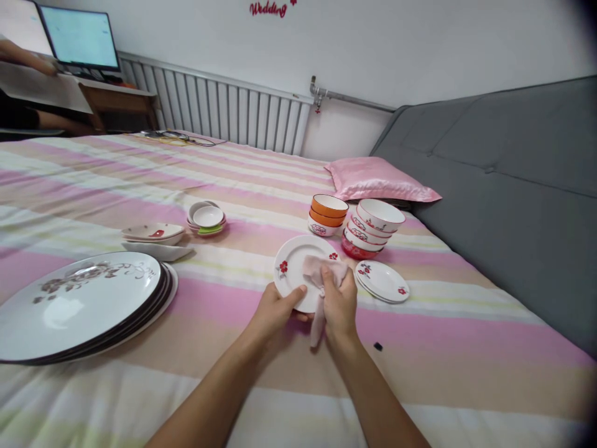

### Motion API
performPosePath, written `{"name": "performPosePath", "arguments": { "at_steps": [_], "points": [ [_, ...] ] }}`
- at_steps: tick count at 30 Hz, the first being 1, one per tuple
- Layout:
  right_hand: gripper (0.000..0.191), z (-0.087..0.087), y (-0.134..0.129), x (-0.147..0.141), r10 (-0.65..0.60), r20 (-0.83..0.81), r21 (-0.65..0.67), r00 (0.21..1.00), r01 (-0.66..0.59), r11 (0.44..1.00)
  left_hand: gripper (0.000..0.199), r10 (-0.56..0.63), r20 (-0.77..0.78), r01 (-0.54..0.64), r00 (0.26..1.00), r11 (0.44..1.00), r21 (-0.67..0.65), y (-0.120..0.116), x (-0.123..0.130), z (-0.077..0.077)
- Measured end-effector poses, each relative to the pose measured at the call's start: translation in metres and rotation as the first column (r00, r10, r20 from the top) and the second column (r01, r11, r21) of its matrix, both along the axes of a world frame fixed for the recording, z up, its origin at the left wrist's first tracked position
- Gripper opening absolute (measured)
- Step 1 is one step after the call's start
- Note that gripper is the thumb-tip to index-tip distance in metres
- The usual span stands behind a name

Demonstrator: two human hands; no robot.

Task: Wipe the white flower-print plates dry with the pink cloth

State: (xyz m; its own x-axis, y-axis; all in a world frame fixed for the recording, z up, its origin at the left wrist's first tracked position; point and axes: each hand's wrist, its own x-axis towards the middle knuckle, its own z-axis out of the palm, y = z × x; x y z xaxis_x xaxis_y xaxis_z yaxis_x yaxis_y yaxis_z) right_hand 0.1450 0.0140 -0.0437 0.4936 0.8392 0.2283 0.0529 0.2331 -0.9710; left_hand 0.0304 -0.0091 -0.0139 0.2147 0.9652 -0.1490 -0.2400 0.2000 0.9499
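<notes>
A small white plate (298, 255) with red flowers is held tilted above the striped bedsheet. My left hand (280, 305) grips its lower left rim, thumb on top and fingers underneath. In my right hand (339, 298) is a pale pink cloth (317, 269), bunched and pressed against the plate's face, with one end hanging below. Just right of my right hand lie stacked small plates (382, 281) with similar flowers. Behind them stand a stack of white and red bowls (373, 230) and a shorter stack with orange bowls (329, 211).
Large oval plates (88, 305) are piled at the left. Beyond them are boat-shaped dishes (153, 235) and small nested bowls (208, 218). A pink pillow (377, 177) rests by the grey headboard (494, 168). A small black object (377, 346) lies on the sheet. Another person's arm (28, 57) shows near monitors.
</notes>
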Motion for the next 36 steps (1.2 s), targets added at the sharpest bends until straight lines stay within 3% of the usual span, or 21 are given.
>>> {"name": "performPosePath", "arguments": {
  "at_steps": [5, 10, 22, 31, 36],
  "points": [
    [0.023, 0.011, 0.0, 0.008, -0.04, 0.111, 0.084, 0.993, 0.03, 0.996, 0.026, -0.109, -0.066, 0.115, 0.992, 0.989, 0.094, 0.0, -0.005, 0.003],
    [0.02, 0.023, -0.002, 0.018, 0.018, 0.2, 0.139, 0.98, -0.047, 0.989, 0.026, -0.198, -0.156, 0.225, 0.968, 0.957, 0.184, 0.0, -0.014, 0.002],
    [0.021, 0.034, -0.005, 0.042, 0.28, 0.39, 0.03, 0.877, -0.316, 0.948, 0.025, -0.386, -0.251, 0.418, 0.888, 0.904, 0.091, 0.001, -0.029, 0.006],
    [0.017, 0.041, -0.012, 0.047, 0.503, 0.475, -0.142, 0.722, -0.501, 0.854, 0.024, -0.557, -0.264, 0.561, 0.787, 0.825, -0.068, 0.004, -0.041, 0.003],
    [0.016, 0.047, -0.018, 0.044, 0.668, 0.452, -0.273, 0.592, -0.621, 0.735, 0.023, -0.658, -0.196, 0.625, 0.727, 0.752, -0.207, 0.006, -0.043, -0.002]
  ]
}}
